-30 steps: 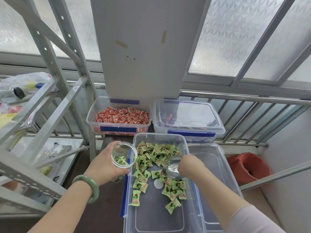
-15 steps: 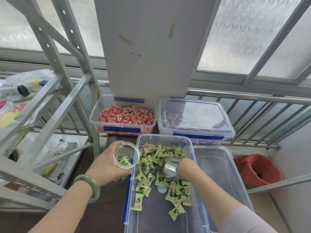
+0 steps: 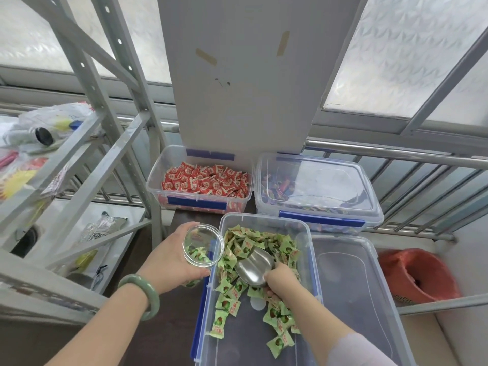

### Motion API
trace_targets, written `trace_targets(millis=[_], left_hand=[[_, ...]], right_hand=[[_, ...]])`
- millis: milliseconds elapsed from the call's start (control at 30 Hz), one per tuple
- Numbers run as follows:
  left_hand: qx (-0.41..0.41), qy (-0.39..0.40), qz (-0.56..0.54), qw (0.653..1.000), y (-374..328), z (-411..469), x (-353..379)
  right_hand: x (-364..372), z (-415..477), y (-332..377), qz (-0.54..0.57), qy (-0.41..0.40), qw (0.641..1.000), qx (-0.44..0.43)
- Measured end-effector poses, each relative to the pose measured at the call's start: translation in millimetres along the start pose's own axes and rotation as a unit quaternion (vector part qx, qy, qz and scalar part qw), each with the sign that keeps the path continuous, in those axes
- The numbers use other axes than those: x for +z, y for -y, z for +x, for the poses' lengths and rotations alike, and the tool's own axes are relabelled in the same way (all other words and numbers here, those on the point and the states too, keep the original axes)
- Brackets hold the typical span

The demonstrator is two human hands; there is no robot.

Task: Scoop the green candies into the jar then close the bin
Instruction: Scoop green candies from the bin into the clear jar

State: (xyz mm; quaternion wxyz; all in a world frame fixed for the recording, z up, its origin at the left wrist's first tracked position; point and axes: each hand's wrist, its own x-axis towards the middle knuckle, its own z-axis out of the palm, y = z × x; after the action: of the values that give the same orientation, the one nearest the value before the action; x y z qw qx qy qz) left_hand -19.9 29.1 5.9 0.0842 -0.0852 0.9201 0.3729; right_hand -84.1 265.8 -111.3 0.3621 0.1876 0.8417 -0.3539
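the right hand (image 3: 280, 282) was closed around the handle of a metal scoop (image 3: 254, 268), whose empty bowl pointed away from the person into the green candies (image 3: 253, 247) heaped at the far end of the open bin (image 3: 315, 273). the left hand (image 3: 171, 260) was wrapped around a clear jar (image 3: 203, 245) holding a few candies, mouth up, just left of the bin's rim and close beside the scoop. the bin's lid (image 3: 353, 286) lay to the right.
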Motion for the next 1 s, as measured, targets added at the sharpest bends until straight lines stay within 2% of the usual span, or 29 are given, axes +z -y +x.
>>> trace_targets(millis=[267, 500, 767, 1000], left_hand=[[-0.006, -0.006, 0.006, 1.0, 0.8, -5.3, -0.5], [-0.007, -0.004, 0.003, 1.0, 2.2, -13.8, 0.5], [-0.001, -0.011, -0.005, 1.0, 2.2, -22.3, 1.2], [0.001, -0.015, 0.001, 1.0, 1.6, -26.5, 1.4]], right_hand=[[-1.1, -21.7, -14.8, 0.17, 0.021, 0.985, -0.031], [6.9, -38.2, -22.3, 0.29, 0.036, 0.953, -0.08], [-6.0, -60.7, -22.2, 0.28, 0.021, 0.954, -0.103], [-47.7, -93.8, -3.9, 0.183, 0.01, 0.968, -0.17]])
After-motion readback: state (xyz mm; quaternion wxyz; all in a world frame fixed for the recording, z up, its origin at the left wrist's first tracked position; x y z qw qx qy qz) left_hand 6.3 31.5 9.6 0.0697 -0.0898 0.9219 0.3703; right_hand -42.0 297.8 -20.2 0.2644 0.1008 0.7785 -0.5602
